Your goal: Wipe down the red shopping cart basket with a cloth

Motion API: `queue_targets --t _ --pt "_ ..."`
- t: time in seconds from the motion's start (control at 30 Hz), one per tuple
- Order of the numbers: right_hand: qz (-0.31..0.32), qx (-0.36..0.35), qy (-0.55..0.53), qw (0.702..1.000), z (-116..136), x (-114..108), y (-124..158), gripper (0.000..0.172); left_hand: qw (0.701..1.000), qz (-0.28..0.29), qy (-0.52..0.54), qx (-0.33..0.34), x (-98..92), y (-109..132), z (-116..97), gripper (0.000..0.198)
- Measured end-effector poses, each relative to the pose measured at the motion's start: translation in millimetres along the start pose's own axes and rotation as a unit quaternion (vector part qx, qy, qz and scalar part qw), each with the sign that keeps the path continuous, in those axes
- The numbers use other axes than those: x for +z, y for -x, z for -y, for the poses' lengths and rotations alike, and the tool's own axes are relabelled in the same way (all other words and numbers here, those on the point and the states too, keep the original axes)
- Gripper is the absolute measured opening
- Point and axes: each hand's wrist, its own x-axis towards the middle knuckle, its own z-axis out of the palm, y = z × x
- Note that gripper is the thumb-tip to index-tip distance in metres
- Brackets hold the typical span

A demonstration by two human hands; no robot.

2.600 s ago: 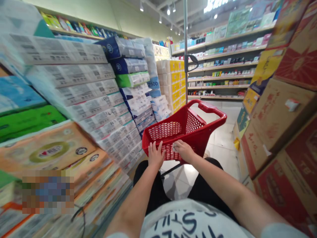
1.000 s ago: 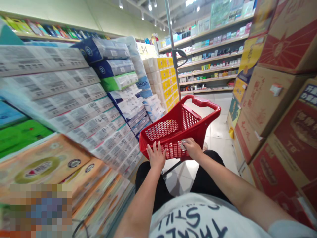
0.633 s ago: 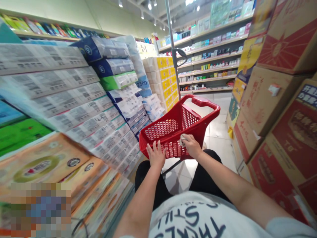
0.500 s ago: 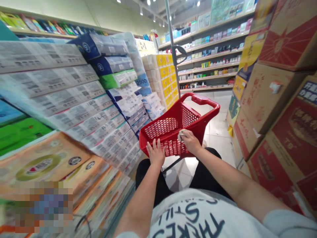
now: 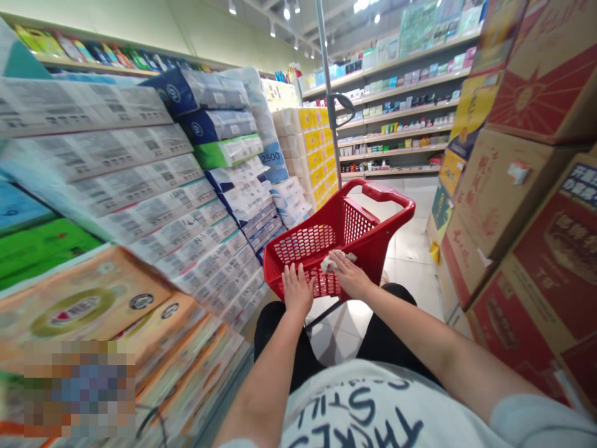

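A red plastic shopping cart (image 5: 374, 264) with perforated walls stands directly before me, its handle at the far end. My left hand (image 5: 298, 294) rests on the near rim of its basket, fingers stretched and spread, with nothing held. Against the near side of the basket, right of the left hand, my right hand (image 5: 353, 277) presses a crumpled whitish cloth (image 5: 328, 264). Parts of the cloth stick out past the fingers; the rest is hidden under the hand.
Wrapped paper packs (image 5: 140, 168) are stacked high on my left, with orange packs (image 5: 88, 305) nearer. Cardboard boxes (image 5: 494, 186) line the right. A metal pole (image 5: 328, 81) rises beyond the cart, before stocked shelves (image 5: 396, 134). White floor tiles (image 5: 408, 274) lie between.
My right hand has slid left along the basket's near side with the cloth, its fingers now flatter and more of the cloth showing. The left hand stays at the rim.
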Motion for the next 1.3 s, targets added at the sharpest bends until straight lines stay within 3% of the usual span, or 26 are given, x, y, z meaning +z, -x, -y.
queue_targets --t 0.1,0.33,0.53,0.73,0.9,1.1,1.3 --pt "-0.016 -0.030 -0.022 0.999 8 2 -15 0.044 1.000 0.004 -0.012 0.003 0.2 3 -1 0.063" --pt "0.052 -0.053 -0.023 0.997 10 6 -28 0.041 1.000 0.017 -0.016 0.006 -1.8 3 1 0.063" --pt "0.066 -0.052 0.026 0.996 6 -1 -16 0.037 1.000 0.014 -0.023 0.010 -2.0 4 4 0.064" --pt "0.069 -0.091 -0.015 0.993 -20 -12 -10 0.039 0.999 0.014 -0.028 0.009 0.2 4 5 0.064" --pt "0.102 -0.069 -0.025 0.992 -20 -10 11 0.034 1.000 0.012 -0.027 0.006 0.6 5 2 0.063" --pt "0.022 -0.050 -0.032 0.998 -17 -17 6 0.034 1.000 0.010 -0.025 0.004 -2.2 4 1 0.064" --pt "0.031 -0.026 -0.022 0.999 -27 -15 10 0.028 1.000 0.002 -0.023 0.012 -0.4 6 1 0.064"
